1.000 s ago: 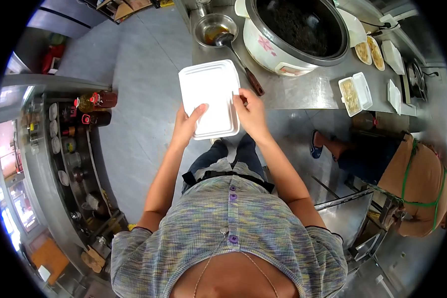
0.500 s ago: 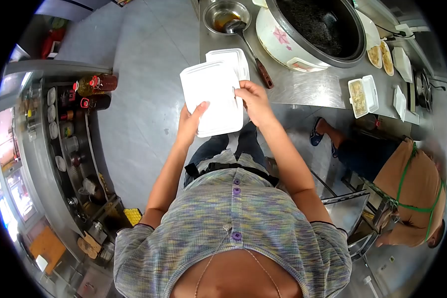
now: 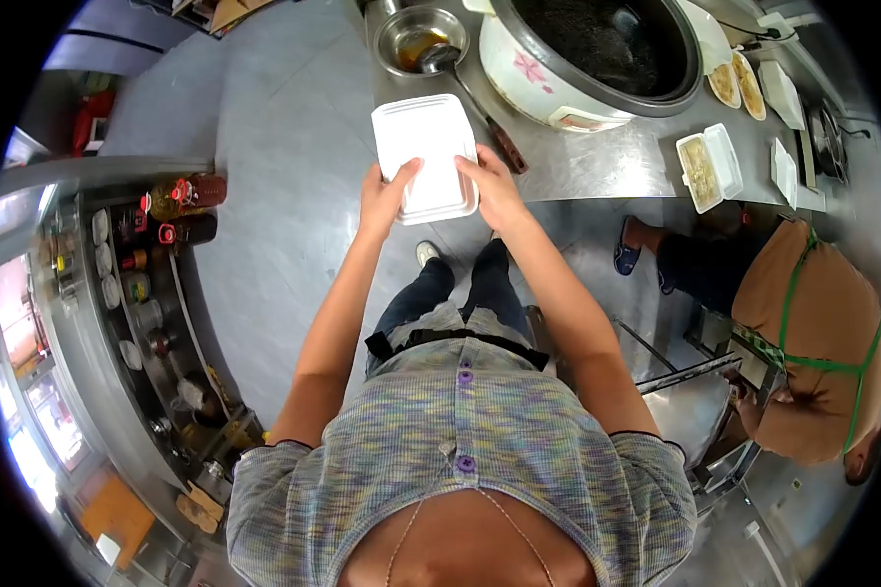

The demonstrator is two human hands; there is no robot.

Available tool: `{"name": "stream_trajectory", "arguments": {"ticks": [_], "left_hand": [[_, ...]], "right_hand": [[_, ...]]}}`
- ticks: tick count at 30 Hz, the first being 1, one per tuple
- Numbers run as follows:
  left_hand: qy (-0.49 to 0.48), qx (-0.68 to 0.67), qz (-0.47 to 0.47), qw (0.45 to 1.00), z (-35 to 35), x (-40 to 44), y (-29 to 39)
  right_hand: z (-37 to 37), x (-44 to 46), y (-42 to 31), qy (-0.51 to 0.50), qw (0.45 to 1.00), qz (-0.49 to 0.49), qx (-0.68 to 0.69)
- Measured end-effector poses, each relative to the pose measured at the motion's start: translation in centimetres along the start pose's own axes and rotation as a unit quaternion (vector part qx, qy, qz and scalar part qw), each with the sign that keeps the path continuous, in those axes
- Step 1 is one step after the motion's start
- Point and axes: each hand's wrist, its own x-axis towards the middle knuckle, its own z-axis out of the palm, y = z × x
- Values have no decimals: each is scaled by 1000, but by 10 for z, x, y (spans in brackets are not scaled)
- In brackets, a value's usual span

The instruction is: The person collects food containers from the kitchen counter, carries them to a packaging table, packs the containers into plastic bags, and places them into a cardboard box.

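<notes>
Head view: left hand (image 3: 387, 199) and right hand (image 3: 496, 186) grip a white rectangular foam-like box (image 3: 427, 147) from both sides, near the silver metal counter (image 3: 622, 168); it looks light, stiff but dentable (perhaps slick), best held by its side rims.

One cooker (image 3: 514, 73), one ladle (image 3: 473, 104), three large red-capped bottles (image 3: 202, 191); at least one held white box (image 3: 425, 137), stacking unclear.
</notes>
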Motion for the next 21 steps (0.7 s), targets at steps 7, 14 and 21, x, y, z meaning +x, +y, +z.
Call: {"name": "stream_trajectory", "arguments": {"ticks": [7, 14, 21], "left_hand": [[32, 32, 63, 997, 17, 24, -11], [195, 77, 255, 944, 6, 20, -37], [-216, 75, 177, 957, 180, -41, 47]], "right_hand": [[-14, 18, 1, 112, 975, -51, -184], [-207, -59, -73, 311, 940, -129, -51], [-461, -103, -214, 541, 816, -200, -24]]}}
